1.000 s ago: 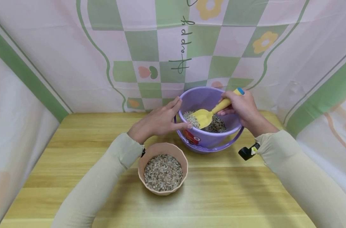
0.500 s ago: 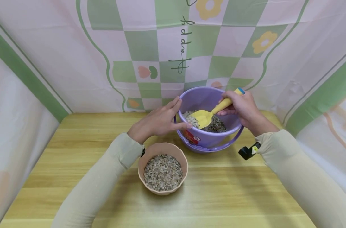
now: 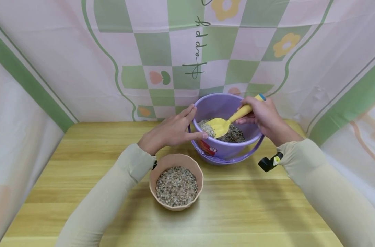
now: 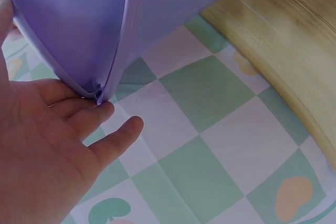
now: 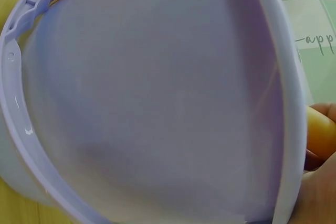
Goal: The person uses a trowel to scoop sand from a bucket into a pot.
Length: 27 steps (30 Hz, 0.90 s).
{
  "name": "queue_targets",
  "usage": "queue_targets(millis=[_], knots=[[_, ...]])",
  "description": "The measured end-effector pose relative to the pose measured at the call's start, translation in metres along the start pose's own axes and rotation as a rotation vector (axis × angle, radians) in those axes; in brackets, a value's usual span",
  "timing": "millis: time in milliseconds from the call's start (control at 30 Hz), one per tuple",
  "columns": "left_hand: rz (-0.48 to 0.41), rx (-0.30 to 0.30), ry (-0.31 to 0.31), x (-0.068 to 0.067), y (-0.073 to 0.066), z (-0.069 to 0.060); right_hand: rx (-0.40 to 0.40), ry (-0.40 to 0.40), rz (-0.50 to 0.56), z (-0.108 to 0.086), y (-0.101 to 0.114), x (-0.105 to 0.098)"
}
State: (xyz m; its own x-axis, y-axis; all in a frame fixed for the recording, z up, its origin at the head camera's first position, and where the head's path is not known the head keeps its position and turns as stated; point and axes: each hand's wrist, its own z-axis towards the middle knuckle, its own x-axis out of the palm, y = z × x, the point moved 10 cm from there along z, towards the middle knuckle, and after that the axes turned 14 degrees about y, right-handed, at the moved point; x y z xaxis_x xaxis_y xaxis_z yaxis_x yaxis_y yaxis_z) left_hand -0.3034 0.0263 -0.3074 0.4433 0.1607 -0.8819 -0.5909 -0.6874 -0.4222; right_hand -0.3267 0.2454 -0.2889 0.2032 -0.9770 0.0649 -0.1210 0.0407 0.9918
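Observation:
In the head view, a purple bucket (image 3: 225, 151) with coarse mixed gravel (image 3: 233, 134) inside stands on the table. My right hand (image 3: 265, 116) grips the handle of a yellow toy shovel (image 3: 220, 127) over the bucket's right side. The shovel's blade is down inside, with paler gravel beside and partly over its left end. My left hand (image 3: 173, 132) rests against the left rim, fingers mostly straight, thumb at the front; the left wrist view shows its fingers (image 4: 94, 121) at the handle joint. A peach faceted bowl (image 3: 200, 173) holding similar gravel stands in front.
The wooden table (image 3: 236, 212) meets a green-and-white checkered cloth (image 3: 187, 48) behind the bucket. The bucket's purple carrying handle (image 3: 236, 160) hangs down at the front. A black wrist camera (image 3: 267, 164) is at the right cuff.

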Motion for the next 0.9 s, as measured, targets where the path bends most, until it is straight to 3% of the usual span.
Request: queue_targets(millis=[900], knots=[[-0.008,0.004,0.008,0.0005,0.0002,-0.0008,-0.064,0.048,0.146,0.0025,0.0048,-0.0004]])
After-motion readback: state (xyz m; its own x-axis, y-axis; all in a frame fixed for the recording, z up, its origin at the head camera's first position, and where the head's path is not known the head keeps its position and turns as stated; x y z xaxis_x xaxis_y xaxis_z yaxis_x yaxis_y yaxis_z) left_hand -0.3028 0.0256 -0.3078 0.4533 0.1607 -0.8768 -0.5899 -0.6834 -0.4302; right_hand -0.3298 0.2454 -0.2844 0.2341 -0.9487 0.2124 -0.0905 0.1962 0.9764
